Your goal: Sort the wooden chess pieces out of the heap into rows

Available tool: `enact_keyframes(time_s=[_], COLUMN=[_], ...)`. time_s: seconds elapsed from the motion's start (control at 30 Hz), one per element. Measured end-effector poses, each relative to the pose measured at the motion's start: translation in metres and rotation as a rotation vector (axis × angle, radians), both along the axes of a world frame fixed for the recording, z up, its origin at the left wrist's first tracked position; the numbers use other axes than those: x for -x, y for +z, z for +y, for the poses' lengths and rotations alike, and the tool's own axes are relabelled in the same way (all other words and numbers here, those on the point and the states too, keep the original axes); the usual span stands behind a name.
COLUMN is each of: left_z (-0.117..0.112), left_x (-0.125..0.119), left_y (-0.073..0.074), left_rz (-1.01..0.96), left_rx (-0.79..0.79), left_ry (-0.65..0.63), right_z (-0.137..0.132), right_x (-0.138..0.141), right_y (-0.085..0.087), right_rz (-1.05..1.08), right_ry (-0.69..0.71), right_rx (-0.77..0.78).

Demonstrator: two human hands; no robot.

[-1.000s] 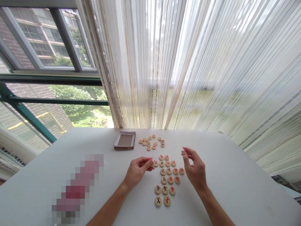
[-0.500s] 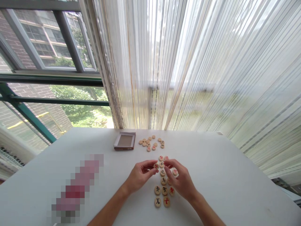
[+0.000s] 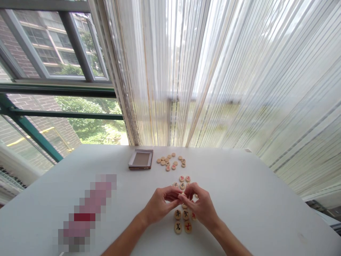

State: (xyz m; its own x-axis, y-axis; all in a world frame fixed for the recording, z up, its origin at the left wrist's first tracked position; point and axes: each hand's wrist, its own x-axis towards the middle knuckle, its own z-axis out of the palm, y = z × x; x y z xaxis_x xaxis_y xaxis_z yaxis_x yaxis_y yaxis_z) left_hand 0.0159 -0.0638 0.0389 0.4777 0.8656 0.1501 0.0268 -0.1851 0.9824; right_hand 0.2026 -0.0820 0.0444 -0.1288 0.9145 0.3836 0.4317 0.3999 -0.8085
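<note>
My left hand (image 3: 159,205) and my right hand (image 3: 202,204) meet over the middle of a group of round wooden Chinese chess pieces. Their fingertips are pinched together around a pale piece (image 3: 182,194), mostly covered by the fingers. Just beyond the hands lie two pieces with red characters (image 3: 182,179) and two with dark characters (image 3: 182,186). Closer to me are several black-marked pieces (image 3: 177,214) and a red-marked piece (image 3: 188,227), all face up. The right hand hides part of the group's right side.
Farther back lies a loose cluster of pieces (image 3: 163,163), many showing blank faces. Left of it sits an open shallow box (image 3: 141,159). A pixelated pinkish shape (image 3: 90,206) is on the left of the white table (image 3: 234,185). Sheer curtains (image 3: 213,89) hang behind.
My hands have come together, the left moving right and slightly nearer to me. The red-marked piece in my left fingers is now largely hidden. A dark-marked piece shows where the left fingertips were.
</note>
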Motion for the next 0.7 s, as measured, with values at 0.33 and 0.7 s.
enact_keyframes(time_s=[0.33,0.7], left_z=[0.004,0.009], left_x=[0.003,0.007], left_y=[-0.002,-0.001], left_rz=[0.019,-0.1], left_rx=[-0.009,0.1], left_ry=[0.008,-0.018], right_z=[0.0,-0.002], right_x=[-0.001,-0.003], right_y=[0.003,0.008], right_rz=[0.031,-0.05], right_ry=[0.024,0.139], right_rx=[0.024,-0.022])
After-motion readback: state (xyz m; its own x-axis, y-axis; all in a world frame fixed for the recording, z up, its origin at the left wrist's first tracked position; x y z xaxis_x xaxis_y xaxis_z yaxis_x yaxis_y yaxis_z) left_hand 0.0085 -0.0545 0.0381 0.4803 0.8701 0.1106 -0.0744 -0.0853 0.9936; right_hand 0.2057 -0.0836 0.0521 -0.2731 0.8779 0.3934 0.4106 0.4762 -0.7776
